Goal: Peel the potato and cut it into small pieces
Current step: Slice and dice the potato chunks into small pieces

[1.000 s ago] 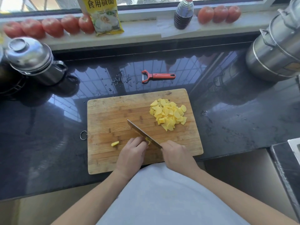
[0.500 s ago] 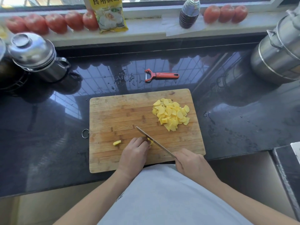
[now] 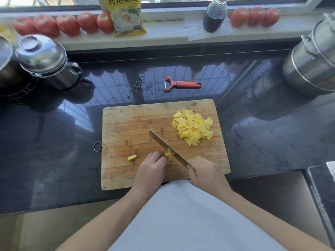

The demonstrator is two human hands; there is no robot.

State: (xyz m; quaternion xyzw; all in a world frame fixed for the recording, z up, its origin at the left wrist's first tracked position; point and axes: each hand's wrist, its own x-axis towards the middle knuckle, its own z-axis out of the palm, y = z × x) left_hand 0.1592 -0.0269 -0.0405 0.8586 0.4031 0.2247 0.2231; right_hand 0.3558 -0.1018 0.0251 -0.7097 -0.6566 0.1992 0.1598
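While right hand (image 3: 205, 173) grips knife (image 3: 165, 148) & left hand (image 3: 151, 171) pins last potato bit (image 3: 168, 155) on board (image 3: 126, 131) | step: final cuts, pile (image 3: 193, 126) done | next: slice w/ fingertips tucked

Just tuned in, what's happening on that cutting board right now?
A person is chopping potato. The right hand holds a knife, its blade angled down over the last bit of potato, which the left hand pins to the cutting board. A pile of cut slices lies at the board's far right, one stray piece lies left of the hands, and the red peeler rests on the counter beyond.
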